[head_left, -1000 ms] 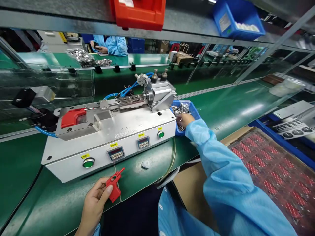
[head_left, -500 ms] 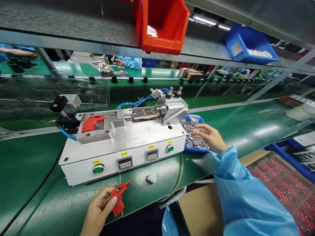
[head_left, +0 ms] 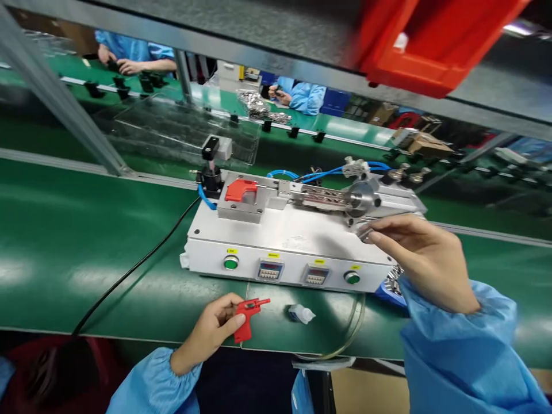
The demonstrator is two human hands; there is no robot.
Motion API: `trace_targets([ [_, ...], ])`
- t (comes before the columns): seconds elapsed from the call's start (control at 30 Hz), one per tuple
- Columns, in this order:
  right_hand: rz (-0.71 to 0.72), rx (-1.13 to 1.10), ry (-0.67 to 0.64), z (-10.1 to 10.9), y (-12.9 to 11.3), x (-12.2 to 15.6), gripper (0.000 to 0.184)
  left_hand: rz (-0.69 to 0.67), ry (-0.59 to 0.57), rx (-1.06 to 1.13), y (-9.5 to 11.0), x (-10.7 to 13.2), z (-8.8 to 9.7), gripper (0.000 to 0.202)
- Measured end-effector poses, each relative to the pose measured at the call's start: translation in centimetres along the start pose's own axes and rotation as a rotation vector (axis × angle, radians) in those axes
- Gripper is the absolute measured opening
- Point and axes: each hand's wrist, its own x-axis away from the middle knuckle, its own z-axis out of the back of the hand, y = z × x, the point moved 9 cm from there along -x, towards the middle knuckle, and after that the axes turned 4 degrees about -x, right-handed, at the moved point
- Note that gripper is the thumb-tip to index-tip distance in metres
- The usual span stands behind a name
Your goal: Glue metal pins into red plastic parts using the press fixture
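Observation:
My left hand (head_left: 215, 326) is closed on a red pistol-shaped plastic part (head_left: 245, 326), held in front of the machine with its thin barrel pointing right. Over the right end of the white-sided bench machine (head_left: 284, 233), my right hand (head_left: 426, 259) pinches a small metal cylinder (head_left: 365, 234) between thumb and fingers. A second red plastic part (head_left: 238, 190) sits in the metal fixture at the machine's left. Partly covered by my right wrist, a blue bin (head_left: 391, 296) holds many small metal cylinders.
A small translucent bottle (head_left: 302, 314) lies on the green bench (head_left: 138, 241) in front of the machine. A black cable (head_left: 138, 265) runs off to the left. Overhead hangs a red bin (head_left: 435, 63) on a shelf. Co-workers (head_left: 133, 54) sit across the line.
My right hand has left the blue bin and moved over the machine's right end with a metal cylinder. My left hand still holds the red part. The view has turned left.

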Motion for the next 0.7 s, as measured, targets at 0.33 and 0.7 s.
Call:
trace_targets([
  [0.33, 0.456, 0.412, -0.137, -14.9, -4.3, -8.6, 0.008, -0.034, -0.046, 0.037, 0.1, -0.6, 0.2, 0.048],
  [0.7, 0.619, 0.589, -0.260, -18.2, -2.8, -8.5, 0.020, -0.061, -0.130, 0.087, 0.1, -1.0, -0.1, 0.045],
])
